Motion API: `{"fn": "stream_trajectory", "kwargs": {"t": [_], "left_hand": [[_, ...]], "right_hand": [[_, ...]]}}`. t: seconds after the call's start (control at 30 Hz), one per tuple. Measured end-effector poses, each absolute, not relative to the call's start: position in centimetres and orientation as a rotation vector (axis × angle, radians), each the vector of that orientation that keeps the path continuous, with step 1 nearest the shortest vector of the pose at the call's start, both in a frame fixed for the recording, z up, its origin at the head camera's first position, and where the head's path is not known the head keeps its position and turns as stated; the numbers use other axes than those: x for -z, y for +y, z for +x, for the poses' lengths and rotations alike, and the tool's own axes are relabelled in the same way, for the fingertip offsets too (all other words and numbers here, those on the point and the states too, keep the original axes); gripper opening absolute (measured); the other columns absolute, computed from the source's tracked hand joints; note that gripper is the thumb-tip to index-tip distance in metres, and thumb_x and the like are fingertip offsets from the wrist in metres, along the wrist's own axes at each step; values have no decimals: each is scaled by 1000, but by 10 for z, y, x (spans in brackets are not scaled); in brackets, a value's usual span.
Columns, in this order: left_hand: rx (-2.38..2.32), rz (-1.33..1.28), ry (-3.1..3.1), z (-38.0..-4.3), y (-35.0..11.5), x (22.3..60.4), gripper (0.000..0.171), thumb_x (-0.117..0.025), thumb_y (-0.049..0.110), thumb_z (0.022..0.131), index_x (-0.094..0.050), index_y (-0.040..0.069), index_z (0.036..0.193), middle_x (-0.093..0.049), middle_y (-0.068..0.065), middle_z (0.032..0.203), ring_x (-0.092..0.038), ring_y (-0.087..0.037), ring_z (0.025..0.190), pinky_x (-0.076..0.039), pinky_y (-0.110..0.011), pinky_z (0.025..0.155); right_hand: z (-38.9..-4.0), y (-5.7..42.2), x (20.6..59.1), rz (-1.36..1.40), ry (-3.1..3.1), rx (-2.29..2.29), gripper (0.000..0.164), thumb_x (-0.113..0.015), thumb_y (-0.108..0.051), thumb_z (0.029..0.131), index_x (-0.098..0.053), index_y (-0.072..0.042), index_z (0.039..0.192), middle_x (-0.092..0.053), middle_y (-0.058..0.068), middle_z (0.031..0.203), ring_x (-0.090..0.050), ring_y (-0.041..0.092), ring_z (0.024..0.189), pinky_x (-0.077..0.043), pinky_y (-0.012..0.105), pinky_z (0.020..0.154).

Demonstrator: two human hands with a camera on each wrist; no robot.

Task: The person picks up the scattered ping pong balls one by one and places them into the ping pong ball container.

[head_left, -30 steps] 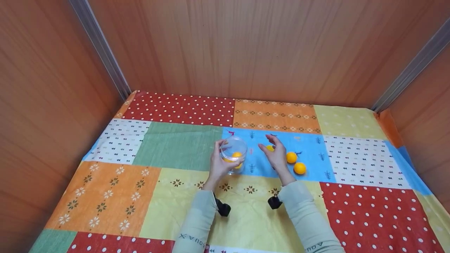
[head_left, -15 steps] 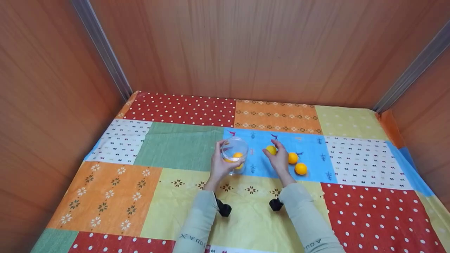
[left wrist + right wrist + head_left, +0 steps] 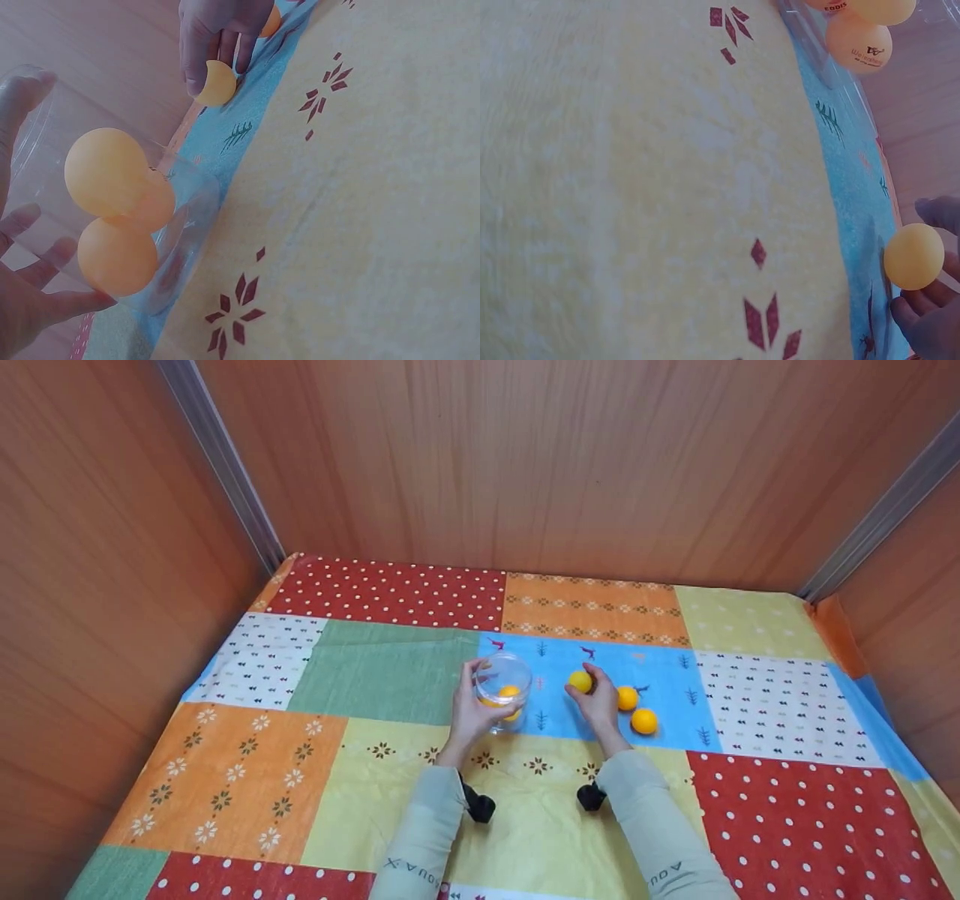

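My left hand (image 3: 469, 718) grips a clear plastic jar (image 3: 504, 669) around its side, thumb in front and fingers behind. Through the jar's wall, in the left wrist view, show three orange ping-pong balls (image 3: 106, 172). To the right of the jar, my right hand (image 3: 598, 705) pinches a yellower ping-pong ball (image 3: 580, 682) between thumb and fingers, low over the blue patch of the cloth. The right wrist view has this ball (image 3: 913, 256) between the thumb and fingertips. Two more orange balls, one farther (image 3: 627, 698) and one nearer (image 3: 644, 721), lie just right of that hand.
A patchwork cloth (image 3: 405, 795) covers the table. Wood-grain panels rise at the back (image 3: 480, 465), left and right, with metal strips (image 3: 225, 465) in the corners. A black wrist camera (image 3: 591, 796) sits at each cuff.
My right hand's fingers have closed in on the yellower ball, which was partly behind them a second ago. The left hand and jar stay in place.
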State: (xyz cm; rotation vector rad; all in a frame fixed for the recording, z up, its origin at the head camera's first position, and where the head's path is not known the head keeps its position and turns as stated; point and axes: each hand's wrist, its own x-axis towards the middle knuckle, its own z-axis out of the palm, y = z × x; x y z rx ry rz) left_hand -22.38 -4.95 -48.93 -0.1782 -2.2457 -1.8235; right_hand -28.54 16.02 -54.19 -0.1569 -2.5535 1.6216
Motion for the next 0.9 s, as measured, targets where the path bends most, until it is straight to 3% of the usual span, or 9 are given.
{"fn": "stream_trajectory", "kwargs": {"t": [0.23, 0.43, 0.7, 0.9], "left_hand": [[1828, -172, -2240, -241, -51, 521, 83, -83, 19, 57, -35, 10, 124, -41, -10, 127, -37, -33, 118, -32, -45, 96], [1821, -136, -2266, -242, -52, 523, 82, -83, 25, 57, -35, 15, 122, -42, -4, 125, -39, -26, 117, -35, -39, 94], [1846, -164, -2250, -242, -52, 521, 82, -83, 18, 58, -35, 10, 124, -41, -9, 127, -38, -30, 117, -34, -43, 95], [1836, -176, -2253, -227, -51, 496, 77, -80, 8, 60, -34, 1, 122, -42, -16, 125, -39, -31, 116, -33, -44, 95]], "right_hand": [[-288, 163, 545, -168, -2576, -1608, 48, -59, -3, 83, -42, 1, 127, -44, 19, 127, -41, 30, 115, -33, 38, 96], [-287, 165, 549, -156, -2556, -1634, 45, -59, -2, 83, -44, 1, 126, -46, 19, 124, -45, 29, 111, -37, 38, 93], [-287, 168, 549, -163, -2550, -1651, 46, -60, -4, 83, -44, 1, 125, -48, 20, 121, -48, 30, 106, -39, 38, 91], [-285, 170, 542, -152, -2532, -1679, 45, -60, -6, 83, -45, -1, 126, -49, 17, 120, -50, 28, 104, -40, 36, 91]]}}
